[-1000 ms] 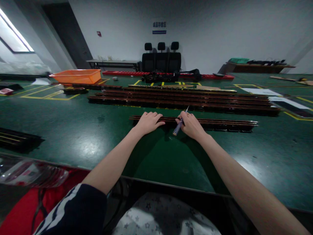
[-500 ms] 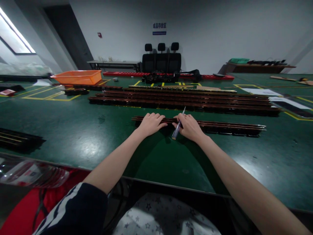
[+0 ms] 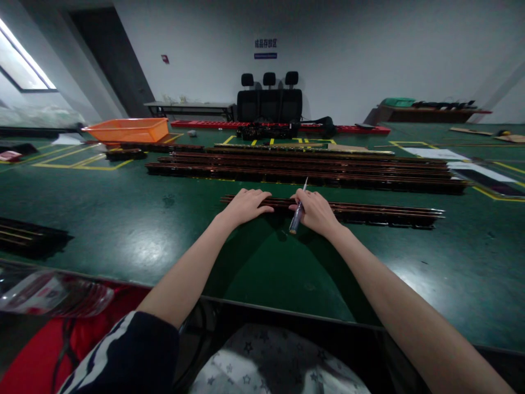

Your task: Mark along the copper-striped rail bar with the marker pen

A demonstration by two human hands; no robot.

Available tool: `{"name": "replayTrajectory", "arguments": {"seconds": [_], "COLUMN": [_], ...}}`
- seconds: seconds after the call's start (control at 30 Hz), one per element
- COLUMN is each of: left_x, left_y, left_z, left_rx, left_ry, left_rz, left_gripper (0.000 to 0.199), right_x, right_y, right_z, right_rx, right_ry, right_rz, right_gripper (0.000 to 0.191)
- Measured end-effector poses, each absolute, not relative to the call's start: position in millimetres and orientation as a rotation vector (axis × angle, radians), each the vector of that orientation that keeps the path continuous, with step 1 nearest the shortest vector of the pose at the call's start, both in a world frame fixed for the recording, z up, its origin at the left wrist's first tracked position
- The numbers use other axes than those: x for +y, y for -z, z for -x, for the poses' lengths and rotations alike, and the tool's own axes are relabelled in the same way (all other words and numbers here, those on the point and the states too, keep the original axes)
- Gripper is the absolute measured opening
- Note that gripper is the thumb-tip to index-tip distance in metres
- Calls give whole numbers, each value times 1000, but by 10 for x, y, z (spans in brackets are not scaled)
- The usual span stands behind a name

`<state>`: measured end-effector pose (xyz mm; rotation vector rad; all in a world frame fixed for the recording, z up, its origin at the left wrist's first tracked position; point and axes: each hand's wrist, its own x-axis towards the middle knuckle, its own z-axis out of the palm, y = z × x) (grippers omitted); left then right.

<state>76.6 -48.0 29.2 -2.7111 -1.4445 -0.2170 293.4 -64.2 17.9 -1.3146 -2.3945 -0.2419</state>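
A short bundle of long dark strips [image 3: 381,213] with coppery edges lies crosswise on the green table before me. My left hand [image 3: 248,206] is closed over its left part, thumb on the near side and fingers across the top. Just right of it, my right hand [image 3: 315,212] grips a slim screwdriver [image 3: 296,218] with a see-through handle. Its thin tip points up and away from me, its handle end toward me. The right fingers also touch the strips, but how firmly they hold them is hidden.
Behind lies a longer stack of similar strips [image 3: 307,169]. An orange bin [image 3: 127,131] stands at the back left, and more strips [image 3: 30,236] lie at the left edge. White sheets [image 3: 484,171] are at the right. A plastic bottle [image 3: 53,293] is below the near edge, left.
My left hand has slid slightly left along the strips. The screwdriver in my right hand stands a little more upright; the bundle stays in place.
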Motion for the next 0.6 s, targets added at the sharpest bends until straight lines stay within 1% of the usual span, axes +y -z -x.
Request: {"name": "replayTrajectory", "arguments": {"seconds": [0.33,0.6], "left_x": [-450,-478], "left_y": [-377,-348], "left_z": [-658,-683], "left_rx": [-1506,-1492], "left_ry": [212,274], "left_rz": [2824,2794], "left_gripper": [43,42], "right_x": [-671,-696], "right_y": [-315,-265], "right_z": [-3213,-3155], "right_rx": [-2385,-2398], "right_ry": [95,153], "right_rz": [1373,1353], "right_gripper": [12,7]}}
